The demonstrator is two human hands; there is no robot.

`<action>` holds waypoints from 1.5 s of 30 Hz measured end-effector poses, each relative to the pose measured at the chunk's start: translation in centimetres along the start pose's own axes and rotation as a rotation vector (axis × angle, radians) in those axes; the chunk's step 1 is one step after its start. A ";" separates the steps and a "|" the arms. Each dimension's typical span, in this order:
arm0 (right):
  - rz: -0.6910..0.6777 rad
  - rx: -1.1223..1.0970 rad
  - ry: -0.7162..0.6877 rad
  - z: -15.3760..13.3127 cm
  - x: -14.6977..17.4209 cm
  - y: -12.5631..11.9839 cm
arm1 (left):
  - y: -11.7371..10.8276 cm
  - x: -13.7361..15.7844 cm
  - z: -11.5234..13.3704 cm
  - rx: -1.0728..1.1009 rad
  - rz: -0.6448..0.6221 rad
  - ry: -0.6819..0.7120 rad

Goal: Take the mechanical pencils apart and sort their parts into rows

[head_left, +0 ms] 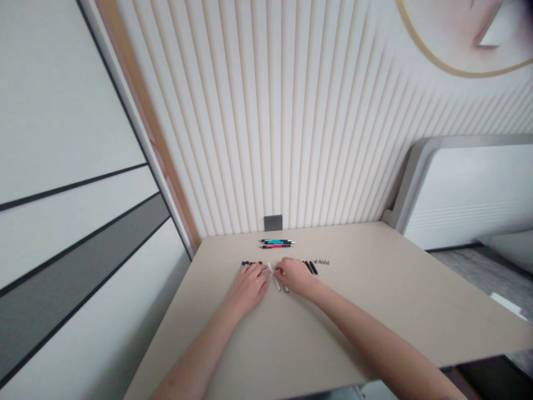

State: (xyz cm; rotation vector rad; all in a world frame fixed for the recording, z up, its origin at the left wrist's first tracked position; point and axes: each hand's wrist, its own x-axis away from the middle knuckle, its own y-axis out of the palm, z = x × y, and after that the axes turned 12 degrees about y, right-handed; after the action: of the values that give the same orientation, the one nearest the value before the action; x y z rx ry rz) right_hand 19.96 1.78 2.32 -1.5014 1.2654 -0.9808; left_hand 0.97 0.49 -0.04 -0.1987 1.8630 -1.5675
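Over the middle of the table my left hand (253,280) is low, its fingers curled together near a row of dark pen parts (246,263). Whatever it pinches is too small to make out. Facing it, my right hand (293,274) has thumb and fingertips closed, and their content is hidden. A thin white stick (275,283), like a pen refill or tube, lies slanted between the hands. Another small light piece (287,289) shows just under the right hand. Several black pen grips or barrels (310,268) lie right of that hand, beside a row of tiny metal-coloured pieces (322,261).
Whole pens, blue and red with black (277,243), lie at the back of the beige table (353,311). A dark wall socket (273,223) sits behind them on the ribbed wall. A cabinet (62,266) stands left, a bed headboard (466,189) right. A dark object (495,378) is at the near right edge.
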 end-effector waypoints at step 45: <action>0.179 -0.135 0.023 8.6 4.0 -2.0 | 0.9 -0.3 3.1 0.096 -0.104 0.285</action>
State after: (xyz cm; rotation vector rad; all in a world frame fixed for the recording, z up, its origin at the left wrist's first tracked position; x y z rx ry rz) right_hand 29.35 -0.75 2.04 -1.4524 1.4798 -0.8120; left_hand 3.27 -1.64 -0.84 -0.0296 2.0132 -1.8309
